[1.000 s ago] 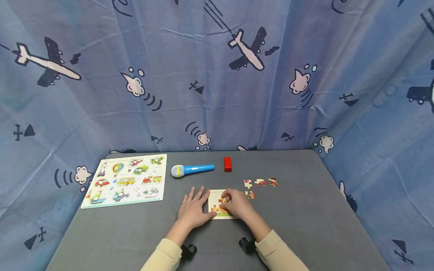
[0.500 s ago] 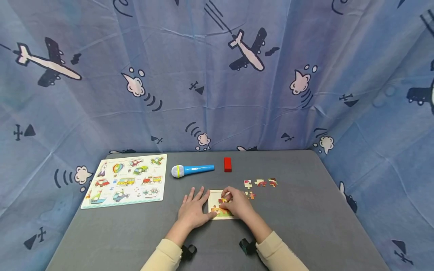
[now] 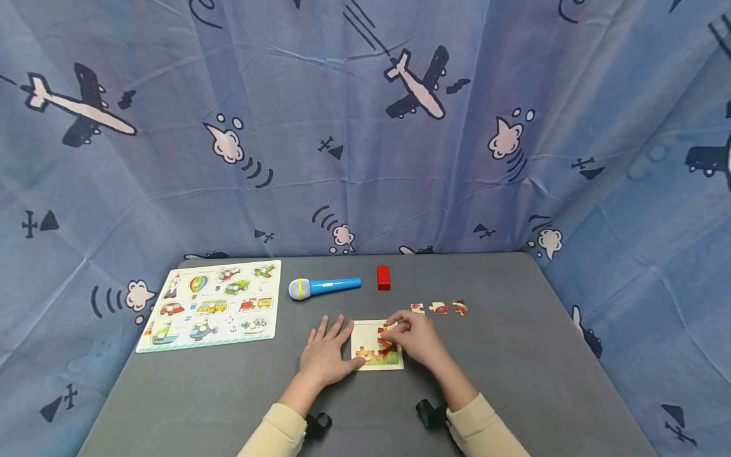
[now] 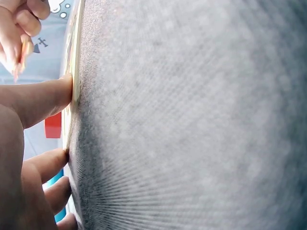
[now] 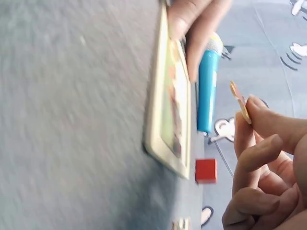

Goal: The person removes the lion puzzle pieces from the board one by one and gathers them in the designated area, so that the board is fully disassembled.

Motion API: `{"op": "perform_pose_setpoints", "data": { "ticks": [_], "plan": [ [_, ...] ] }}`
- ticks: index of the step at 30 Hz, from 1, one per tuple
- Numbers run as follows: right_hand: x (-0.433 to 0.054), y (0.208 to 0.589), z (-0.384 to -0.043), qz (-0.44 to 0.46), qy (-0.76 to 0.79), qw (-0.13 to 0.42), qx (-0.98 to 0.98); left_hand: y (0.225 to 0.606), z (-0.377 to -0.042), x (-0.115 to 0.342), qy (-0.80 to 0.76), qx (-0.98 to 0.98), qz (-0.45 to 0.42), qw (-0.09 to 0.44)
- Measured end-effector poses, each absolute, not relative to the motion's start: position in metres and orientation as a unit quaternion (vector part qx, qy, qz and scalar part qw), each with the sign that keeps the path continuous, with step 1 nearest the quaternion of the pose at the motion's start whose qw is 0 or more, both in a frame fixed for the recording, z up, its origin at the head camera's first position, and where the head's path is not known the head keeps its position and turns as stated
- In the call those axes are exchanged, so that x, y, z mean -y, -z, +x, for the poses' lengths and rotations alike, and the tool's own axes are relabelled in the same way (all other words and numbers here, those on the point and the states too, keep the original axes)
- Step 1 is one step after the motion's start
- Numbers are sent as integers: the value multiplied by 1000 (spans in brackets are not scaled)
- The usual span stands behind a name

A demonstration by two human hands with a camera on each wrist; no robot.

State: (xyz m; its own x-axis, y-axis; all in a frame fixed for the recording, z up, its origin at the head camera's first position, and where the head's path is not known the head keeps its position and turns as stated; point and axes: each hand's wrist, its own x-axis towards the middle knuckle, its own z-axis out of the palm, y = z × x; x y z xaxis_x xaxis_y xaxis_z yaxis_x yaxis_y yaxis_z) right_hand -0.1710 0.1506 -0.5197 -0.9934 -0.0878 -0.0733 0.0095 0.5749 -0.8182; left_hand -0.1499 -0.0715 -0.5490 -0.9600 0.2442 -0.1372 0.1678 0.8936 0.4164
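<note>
My left hand (image 3: 327, 358) lies with its fingers spread on the table, thumb on the left edge of a small wooden jigsaw tray (image 3: 365, 327). The left wrist view shows that thumb (image 4: 50, 96) pressing on the tray's rim. Puzzle pieces (image 3: 384, 358) fill the lower and right part of the tray. Over its upper right side, my right hand (image 3: 419, 339) pinches a jigsaw piece (image 5: 241, 103) between thumb and fingertip. The right wrist view shows the piece tilted and apart from the tray. Part of the tray's right edge is hidden by the right hand.
Loose jigsaw pieces (image 3: 438, 308) lie in a row behind the right hand. A blue toy microphone (image 3: 334, 285) and a red block (image 3: 383, 277) are at the back. A vehicle picture board (image 3: 211, 304) lies to the left. A patterned curtain (image 3: 354, 127) surrounds the grey table (image 3: 514, 362).
My right hand has moved to the right with a piece in its fingertips, uncovering red pieces in the tray. It now covers the loose piece nearest the tray. My left hand stays still.
</note>
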Motion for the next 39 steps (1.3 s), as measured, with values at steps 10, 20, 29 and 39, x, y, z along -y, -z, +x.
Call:
{"op": "perform_pose_setpoints", "data": {
  "ticks": [10, 20, 29, 39],
  "plan": [
    [-187, 515, -177, -11, 461, 24, -887, 548, -150, 72, -213, -966, 106, 100],
    [-231, 520, -181, 23, 435, 3, -900, 549, -151, 71, -211, -966, 113, 93],
    [-259, 525, -189, 56, 423, 37, -903, 547, -153, 72, -211, -967, 110, 93],
    [-266, 531, -199, 68, 369, 54, -925, 548, -154, 72, -213, -966, 111, 96]
  ]
}}
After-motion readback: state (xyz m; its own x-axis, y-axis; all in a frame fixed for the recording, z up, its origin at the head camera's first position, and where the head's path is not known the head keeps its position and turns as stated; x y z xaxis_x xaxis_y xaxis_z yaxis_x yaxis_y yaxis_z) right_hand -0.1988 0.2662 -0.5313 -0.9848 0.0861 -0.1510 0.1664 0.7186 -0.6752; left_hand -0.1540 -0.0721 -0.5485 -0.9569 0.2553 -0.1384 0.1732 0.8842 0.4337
